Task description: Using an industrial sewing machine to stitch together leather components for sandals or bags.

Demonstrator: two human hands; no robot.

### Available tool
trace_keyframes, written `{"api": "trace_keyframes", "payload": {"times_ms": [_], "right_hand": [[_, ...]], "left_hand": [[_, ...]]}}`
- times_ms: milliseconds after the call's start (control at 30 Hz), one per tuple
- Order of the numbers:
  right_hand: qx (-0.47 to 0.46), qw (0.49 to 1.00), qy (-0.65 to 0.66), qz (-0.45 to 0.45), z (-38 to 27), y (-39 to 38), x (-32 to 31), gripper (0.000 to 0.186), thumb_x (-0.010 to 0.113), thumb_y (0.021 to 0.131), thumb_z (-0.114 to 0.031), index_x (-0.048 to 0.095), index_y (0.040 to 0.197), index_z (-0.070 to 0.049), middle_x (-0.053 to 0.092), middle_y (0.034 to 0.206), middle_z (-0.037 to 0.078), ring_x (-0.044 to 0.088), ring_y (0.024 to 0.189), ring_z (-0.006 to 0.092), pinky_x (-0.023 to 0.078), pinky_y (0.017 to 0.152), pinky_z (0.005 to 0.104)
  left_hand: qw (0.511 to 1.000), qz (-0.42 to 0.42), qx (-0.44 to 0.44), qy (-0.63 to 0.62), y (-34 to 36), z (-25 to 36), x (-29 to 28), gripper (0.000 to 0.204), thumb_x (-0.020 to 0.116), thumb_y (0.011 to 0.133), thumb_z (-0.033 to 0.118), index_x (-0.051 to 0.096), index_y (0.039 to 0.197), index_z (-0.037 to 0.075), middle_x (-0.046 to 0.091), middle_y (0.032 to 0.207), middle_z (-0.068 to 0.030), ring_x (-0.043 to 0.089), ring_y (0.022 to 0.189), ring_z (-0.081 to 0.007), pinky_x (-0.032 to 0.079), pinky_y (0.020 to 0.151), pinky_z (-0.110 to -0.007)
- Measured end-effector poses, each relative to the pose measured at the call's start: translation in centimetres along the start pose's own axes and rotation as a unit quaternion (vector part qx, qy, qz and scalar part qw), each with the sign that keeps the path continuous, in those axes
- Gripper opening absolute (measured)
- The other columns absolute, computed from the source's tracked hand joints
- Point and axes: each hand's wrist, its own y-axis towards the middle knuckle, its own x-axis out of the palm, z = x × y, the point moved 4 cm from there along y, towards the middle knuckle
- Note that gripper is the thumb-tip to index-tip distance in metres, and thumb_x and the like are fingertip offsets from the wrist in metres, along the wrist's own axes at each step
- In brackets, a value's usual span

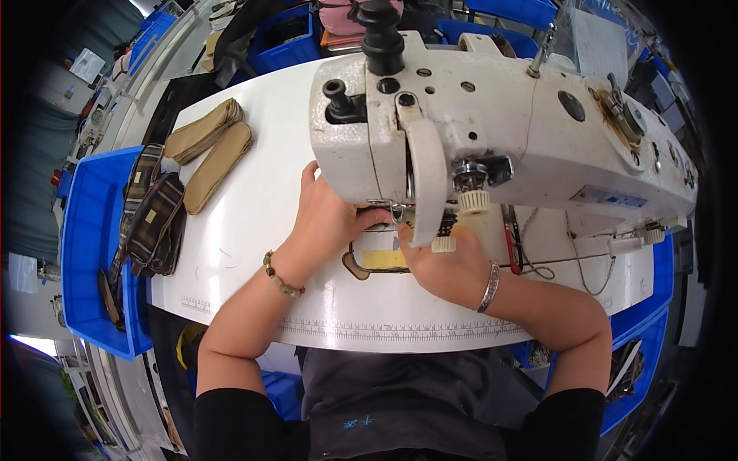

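At the needle of a white sewing machine (pixel 461 138), a small dark-edged fabric piece with a brown rounded end (pixel 354 265) and a yellow patch (pixel 382 259) lies on the white table. My left hand (pixel 327 211), wearing a beaded bracelet, grips its far edge left of the presser foot (pixel 397 213); some fingers are behind the machine head. From the right, my right hand (pixel 444 261), with a silver bracelet, holds the piece beside the foot. Its fingers are bent and partly covered by the machine's lever and knobs.
Two stacks of brown oval panels (pixel 218 167) lie at the table's far left. Beside them, plaid fabric pouches (pixel 154 223) hang over a blue bin (pixel 88 253). Red-handled snips (pixel 511 238) and loose cord (pixel 573 230) rest right of my hands. A printed ruler (pixel 392 330) runs along the front edge.
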Motion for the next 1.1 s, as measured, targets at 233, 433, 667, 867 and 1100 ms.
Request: {"api": "trace_keyframes", "payload": {"times_ms": [233, 433, 667, 867, 1100], "right_hand": [[-0.008, 1.0, -0.01, 0.025, 0.1, -0.2, 0.6, 0.033, 0.062, 0.076, -0.01, 0.067, 0.105, 0.004, 0.06, 0.059, 0.006, 0.062, 0.052, 0.0222, 0.048, 0.048, 0.0372], [-0.012, 0.999, -0.007, 0.029, 0.1, -0.1, 0.6, 0.032, 0.062, 0.076, -0.009, 0.068, 0.104, 0.003, 0.058, 0.059, 0.005, 0.062, 0.052, 0.0228, 0.048, 0.048, 0.0371], [-0.023, 0.997, 0.046, 0.051, 0.5, -0.6, 2.2, 0.017, 0.063, 0.073, -0.011, 0.066, 0.086, -0.001, 0.058, 0.058, 0.006, 0.062, 0.052, 0.0241, 0.048, 0.048, 0.0387], [-0.018, 0.999, 0.05, 0.001, -0.5, 0.1, -0.6, 0.018, 0.063, 0.072, -0.011, 0.066, 0.088, -0.003, 0.058, 0.058, 0.006, 0.061, 0.05, 0.0234, 0.048, 0.046, 0.0387], [-0.019, 1.0, 0.002, 0.017, -0.7, -0.3, 0.3, 0.04, 0.061, 0.076, -0.013, 0.069, 0.114, -0.002, 0.06, 0.065, 0.006, 0.059, 0.055, 0.0198, 0.043, 0.044, 0.0366]], "left_hand": [[0.999, 0.034, 0.011, -0.017, 0.1, 0.3, -0.1, 0.041, 0.086, 0.069, 0.034, 0.074, 0.105, 0.018, 0.07, 0.103, -0.0043, 0.06, 0.105, -0.0252, 0.032, 0.103, -0.049], [0.998, 0.046, 0.022, 0.048, 0.1, 2.0, -0.8, 0.037, 0.085, 0.07, 0.03, 0.075, 0.104, 0.018, 0.071, 0.093, -0.0023, 0.062, 0.098, -0.0257, 0.037, 0.098, -0.046], [0.993, -0.005, -0.019, 0.119, -0.5, 3.5, -1.2, 0.024, 0.079, 0.073, 0.024, 0.077, 0.095, 0.015, 0.07, 0.081, -0.0059, 0.066, 0.08, -0.0269, 0.05, 0.074, -0.039], [1.0, 0.008, -0.021, 0.007, 0.6, 2.4, -1.8, 0.031, 0.077, 0.073, 0.024, 0.074, 0.102, 0.013, 0.071, 0.084, -0.0098, 0.069, 0.076, -0.0293, 0.054, 0.066, -0.04], [0.999, -0.034, 0.005, -0.025, 1.2, 0.8, -1.0, 0.032, 0.075, 0.074, 0.023, 0.074, 0.104, 0.013, 0.073, 0.091, -0.0107, 0.07, 0.083, -0.0312, 0.056, 0.074, -0.039]]}}
